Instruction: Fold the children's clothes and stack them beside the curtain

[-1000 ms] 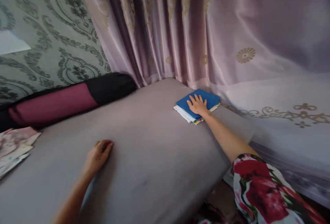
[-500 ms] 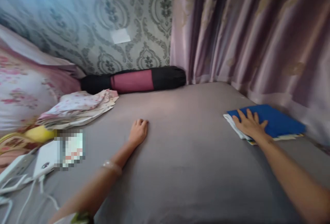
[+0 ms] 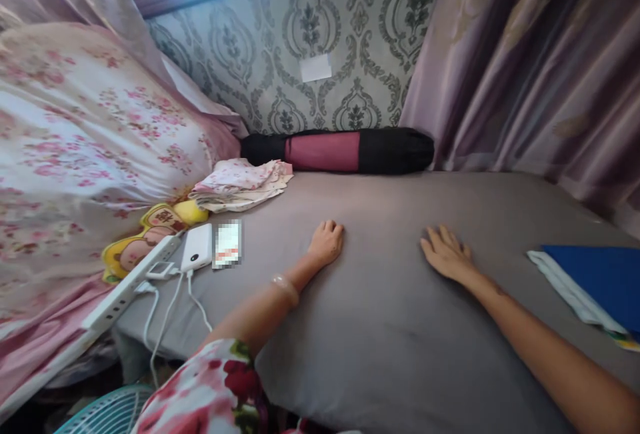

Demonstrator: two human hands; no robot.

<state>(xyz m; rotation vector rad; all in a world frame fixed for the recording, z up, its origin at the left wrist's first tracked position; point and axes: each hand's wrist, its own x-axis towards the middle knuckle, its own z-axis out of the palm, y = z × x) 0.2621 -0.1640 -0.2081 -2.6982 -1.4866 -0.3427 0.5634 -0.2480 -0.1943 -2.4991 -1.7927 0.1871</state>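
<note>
Palm down on the grey bed sheet (image 3: 380, 327), my left hand (image 3: 327, 242) holds nothing; its fingers are slightly bent and a pale bangle (image 3: 286, 289) circles the wrist. My right hand (image 3: 445, 253) lies to its right on the same sheet, open, with fingers spread and nothing under them that I can see. Farther right is a folded blue cloth (image 3: 595, 281) stacked over a folded white cloth (image 3: 575, 297), apart from my right hand. The stack's right side is cut off by the picture edge.
Folded floral cloths (image 3: 240, 184) lie at the left, near a white power bank (image 3: 197, 247), a power strip (image 3: 133, 281) and cables. A black and pink long bag (image 3: 323, 152) lies along the wall. Curtains (image 3: 500, 87) hang at right; a fan (image 3: 107, 411) stands lower left.
My right hand has come off the blue cloth and moved left onto the sheet. The view has turned left, bringing the fan and more floral fabric into sight. My left hand still rests on the sheet.
</note>
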